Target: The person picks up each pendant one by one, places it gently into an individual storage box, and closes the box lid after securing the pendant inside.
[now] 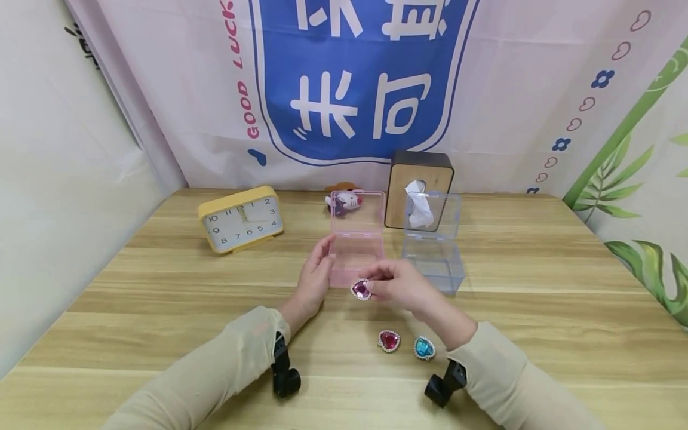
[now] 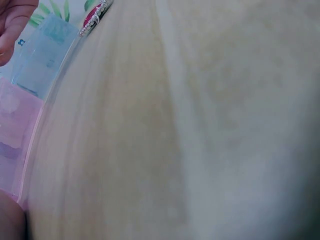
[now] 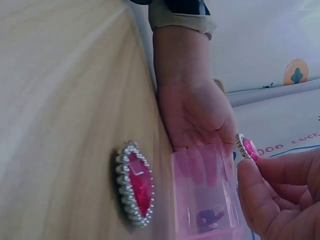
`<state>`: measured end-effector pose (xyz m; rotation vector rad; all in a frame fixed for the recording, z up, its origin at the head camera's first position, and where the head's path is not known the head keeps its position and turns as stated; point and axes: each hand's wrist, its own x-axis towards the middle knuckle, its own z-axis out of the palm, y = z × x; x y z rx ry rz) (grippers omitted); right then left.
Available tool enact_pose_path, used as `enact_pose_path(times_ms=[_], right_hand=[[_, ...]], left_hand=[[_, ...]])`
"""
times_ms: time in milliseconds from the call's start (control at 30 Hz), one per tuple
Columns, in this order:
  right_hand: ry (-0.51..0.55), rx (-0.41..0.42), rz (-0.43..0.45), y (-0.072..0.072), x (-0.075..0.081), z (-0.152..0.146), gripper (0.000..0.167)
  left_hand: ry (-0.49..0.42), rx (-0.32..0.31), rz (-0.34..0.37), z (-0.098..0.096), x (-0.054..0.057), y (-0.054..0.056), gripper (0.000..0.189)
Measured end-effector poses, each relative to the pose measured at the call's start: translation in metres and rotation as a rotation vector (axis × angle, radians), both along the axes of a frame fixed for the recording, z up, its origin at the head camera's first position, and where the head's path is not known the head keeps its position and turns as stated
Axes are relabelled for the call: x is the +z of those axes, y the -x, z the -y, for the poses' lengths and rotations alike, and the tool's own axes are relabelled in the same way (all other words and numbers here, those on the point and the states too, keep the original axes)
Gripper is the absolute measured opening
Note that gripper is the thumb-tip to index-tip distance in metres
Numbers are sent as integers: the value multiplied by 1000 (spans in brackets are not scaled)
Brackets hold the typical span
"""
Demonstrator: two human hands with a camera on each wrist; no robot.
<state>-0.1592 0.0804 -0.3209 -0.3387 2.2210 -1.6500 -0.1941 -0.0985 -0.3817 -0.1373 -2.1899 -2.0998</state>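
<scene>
Gem point(image 3: 250, 149) in right hand point(image 1: 400, 285), lengthwise aslant

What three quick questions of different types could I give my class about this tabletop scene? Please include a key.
1. Multiple choice: what is pinched in the right hand?
a) a tissue
b) a gem ornament
c) a toy

2. True or false: the lid of the pink box is shut.

3. Short answer: besides the one being held, how many gem ornaments lie on the table, and what colours are their stones?

Key:
1. b
2. False; the lid stands raised.
3. Two: a pinkish-red one and a blue one.
</scene>
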Motion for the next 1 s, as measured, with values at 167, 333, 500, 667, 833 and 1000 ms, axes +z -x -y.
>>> enact_pose_path(times_ms=[167, 333, 500, 667, 833, 1000], right_hand=[[54, -13, 4, 2, 5, -1, 24], [72, -31, 1, 5, 10, 0, 23], [94, -57, 8, 9, 15, 1, 23], [96, -76, 0, 12, 17, 1, 22], [112, -89, -6, 16, 17, 2, 22], [136, -118, 8, 22, 16, 3, 24]], left_hand=[[-5, 1, -4, 0, -1, 1, 45], [-7, -1, -5, 0, 0, 0, 45], [-3, 1, 4, 0, 0, 0, 46], [-2, 0, 12, 0, 0, -1, 45], [-3, 5, 19, 0, 0, -1, 45], [11, 17, 39, 0, 0, -1, 46]])
